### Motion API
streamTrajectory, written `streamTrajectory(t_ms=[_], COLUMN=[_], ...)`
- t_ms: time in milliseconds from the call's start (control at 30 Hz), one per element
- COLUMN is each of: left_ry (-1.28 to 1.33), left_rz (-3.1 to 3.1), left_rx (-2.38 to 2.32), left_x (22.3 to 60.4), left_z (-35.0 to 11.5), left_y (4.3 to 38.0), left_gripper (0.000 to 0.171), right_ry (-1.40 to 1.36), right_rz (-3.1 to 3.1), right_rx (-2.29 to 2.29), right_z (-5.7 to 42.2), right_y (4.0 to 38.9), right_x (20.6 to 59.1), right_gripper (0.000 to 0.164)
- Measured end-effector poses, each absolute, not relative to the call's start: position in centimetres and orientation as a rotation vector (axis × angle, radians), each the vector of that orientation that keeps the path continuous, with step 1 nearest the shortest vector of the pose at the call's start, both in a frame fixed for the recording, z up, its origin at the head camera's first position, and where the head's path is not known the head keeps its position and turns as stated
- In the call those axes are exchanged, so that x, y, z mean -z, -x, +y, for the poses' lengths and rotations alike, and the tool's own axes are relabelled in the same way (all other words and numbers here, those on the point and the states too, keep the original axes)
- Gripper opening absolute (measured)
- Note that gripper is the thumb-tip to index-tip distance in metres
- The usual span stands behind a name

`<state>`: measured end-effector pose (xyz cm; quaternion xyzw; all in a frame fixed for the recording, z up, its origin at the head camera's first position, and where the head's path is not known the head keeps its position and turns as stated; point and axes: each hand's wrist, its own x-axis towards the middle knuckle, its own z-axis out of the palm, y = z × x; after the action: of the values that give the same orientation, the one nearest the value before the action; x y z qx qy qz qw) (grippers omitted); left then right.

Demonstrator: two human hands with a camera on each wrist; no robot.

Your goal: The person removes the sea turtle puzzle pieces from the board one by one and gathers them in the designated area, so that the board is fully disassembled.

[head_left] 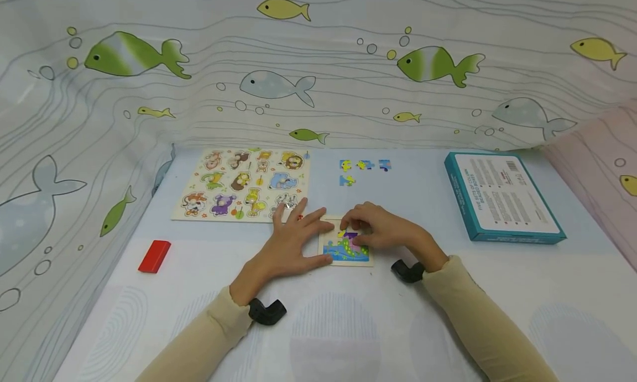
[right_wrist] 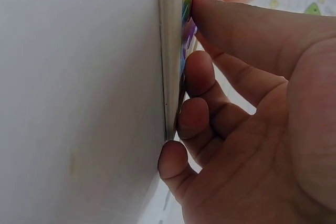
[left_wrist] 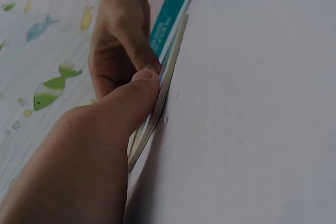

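Note:
A small jigsaw puzzle board (head_left: pixel 346 262) with a pale wooden rim lies in front of the person, partly filled with a blue, green and pink picture. My left hand (head_left: pixel 291 244) spreads its fingers at the board's left side, the thumb touching its lower rim. From the right, my right hand (head_left: pixel 380 227) reaches over the board with bent fingers. Between its thumb and fingers sits a purple jigsaw piece (head_left: pixel 350 235), its edge seen slightly raised in the right wrist view. Several loose jigsaw pieces (head_left: pixel 365 165) lie behind the board.
An animal peg puzzle (head_left: pixel 259 182) lies at the back left, its near right corner by the left fingertips. A red block (head_left: pixel 155 256) is at the left. A teal-edged box (head_left: pixel 507 197) lies at the right. Fish-patterned cloth (head_left: pixel 348 56) rises behind the table.

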<state>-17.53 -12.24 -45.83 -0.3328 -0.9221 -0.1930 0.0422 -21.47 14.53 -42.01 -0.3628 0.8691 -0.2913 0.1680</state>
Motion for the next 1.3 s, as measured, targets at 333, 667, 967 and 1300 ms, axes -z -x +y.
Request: streamTrajectory(t_ms=[333, 667, 967, 1300], left_ry=[1.131, 1.166, 1.161, 1.170], left_rz=[-2.777, -2.760, -2.758, -2.734], left_rx=[0.719, 0.691, 0.729, 0.762], left_x=[45.67, 45.69, 45.87, 45.91], left_z=[-12.31, -12.26, -12.32, -12.36], left_y=[17.56, 17.66, 17.79, 17.84], left_gripper=[0.039, 0.032, 0.034, 0.035], right_ry=[1.023, 1.010, 0.991, 1.006], right_rz=[2.457, 2.457, 2.437, 2.415], right_rx=[0.845, 0.834, 0.860, 0.905], right_z=[14.67, 14.61, 14.66, 14.85], right_y=[21.59, 21.58, 21.66, 21.87], right_x=[41.92, 42.04, 42.23, 42.53], right_gripper=[0.028, 0.031, 0.030, 0.024])
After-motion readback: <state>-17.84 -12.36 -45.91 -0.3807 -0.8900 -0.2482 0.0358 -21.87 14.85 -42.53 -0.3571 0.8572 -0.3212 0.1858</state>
